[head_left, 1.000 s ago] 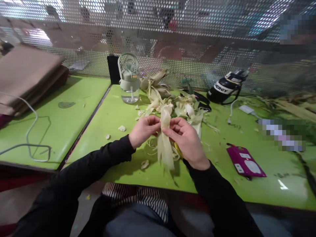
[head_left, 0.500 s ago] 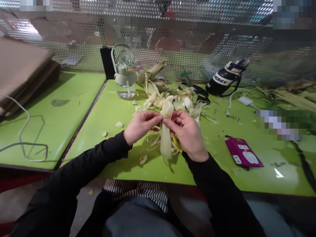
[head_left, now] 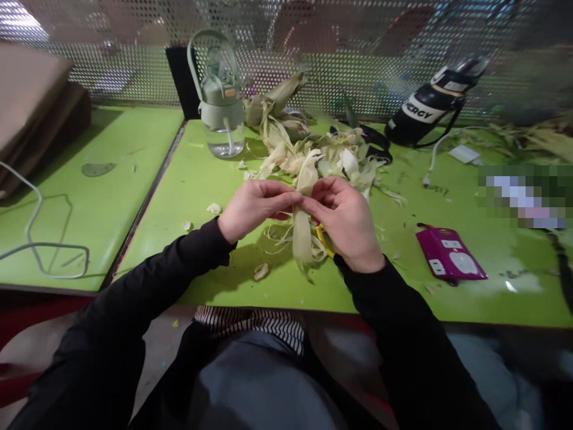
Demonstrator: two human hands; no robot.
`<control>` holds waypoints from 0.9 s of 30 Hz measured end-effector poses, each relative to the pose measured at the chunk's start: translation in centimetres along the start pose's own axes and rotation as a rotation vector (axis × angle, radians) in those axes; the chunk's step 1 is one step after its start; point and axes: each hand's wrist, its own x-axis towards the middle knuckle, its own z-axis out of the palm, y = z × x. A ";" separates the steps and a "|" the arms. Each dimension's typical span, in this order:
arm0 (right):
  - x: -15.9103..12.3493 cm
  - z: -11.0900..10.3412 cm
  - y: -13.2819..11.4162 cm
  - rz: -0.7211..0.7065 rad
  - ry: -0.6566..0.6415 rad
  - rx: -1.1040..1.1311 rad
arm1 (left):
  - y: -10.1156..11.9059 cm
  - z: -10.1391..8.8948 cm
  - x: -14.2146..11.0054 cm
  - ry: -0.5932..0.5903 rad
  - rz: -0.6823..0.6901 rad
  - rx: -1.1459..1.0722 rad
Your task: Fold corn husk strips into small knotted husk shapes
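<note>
A pale strip of corn husk (head_left: 302,236) hangs upright between my hands above the green table (head_left: 250,292). My left hand (head_left: 259,206) pinches its middle from the left, thumb and fingers closed. From the other side my right hand (head_left: 347,221) grips the same spot, and the two thumb tips meet over the husk. Part of a yellow-handled tool (head_left: 324,240) shows beneath my right hand; its kind is hidden. Just beyond my fingers lies a heap of loose corn husks (head_left: 286,149), with thin shreds below my hands.
A clear water bottle (head_left: 222,110) stands behind at left, and a black bottle (head_left: 421,110) leans at the back right. A purple power strip (head_left: 451,255) lies to the right. Brown cardboard (head_left: 31,101) is stacked at far left. A perforated metal screen (head_left: 277,36) closes the back.
The camera view has tipped downward a little, so the table things appear higher. My thumbs have come together over the husk, which both hands still pinch.
</note>
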 end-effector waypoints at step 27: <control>-0.1 0.2 0.6 0.101 -0.231 -0.003 | 1.4 -1.6 0.9 0.211 0.197 0.120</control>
